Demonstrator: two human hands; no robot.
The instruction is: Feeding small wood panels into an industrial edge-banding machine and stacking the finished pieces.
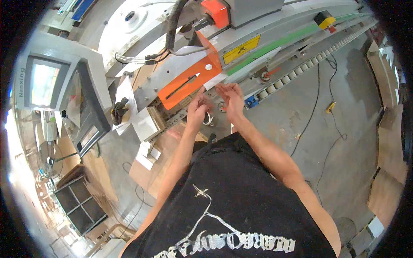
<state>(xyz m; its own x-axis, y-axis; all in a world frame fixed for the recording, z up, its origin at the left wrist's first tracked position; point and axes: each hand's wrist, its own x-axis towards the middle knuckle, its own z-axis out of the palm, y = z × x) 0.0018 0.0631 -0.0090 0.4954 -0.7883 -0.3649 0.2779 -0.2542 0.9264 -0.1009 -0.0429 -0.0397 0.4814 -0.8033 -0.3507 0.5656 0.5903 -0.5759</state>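
Both my hands meet at the near edge of an orange plate (pixel 174 95) on a long grey machine. A small flat white strip (pixel 214 81) lies at the plate's right end, between my fingertips. My left hand (pixel 198 110) is closed, its fingertips on the strip's left end. My right hand (pixel 232 101) has its fingers curled together at the strip's lower edge. Just beneath the left fingers is a white loop (pixel 208 119); whether that hand holds it is unclear. A black pen-like tool (pixel 183 86) lies on the orange plate.
A control screen (pixel 44 82) stands at the left. Dark gloves (pixel 120 111) rest on white sheets beside the machine. A conveyor chain (pixel 285 80) runs along its right side. Cables (pixel 310 117) lie on the floor, and brown boards (pixel 390 142) stand at far right.
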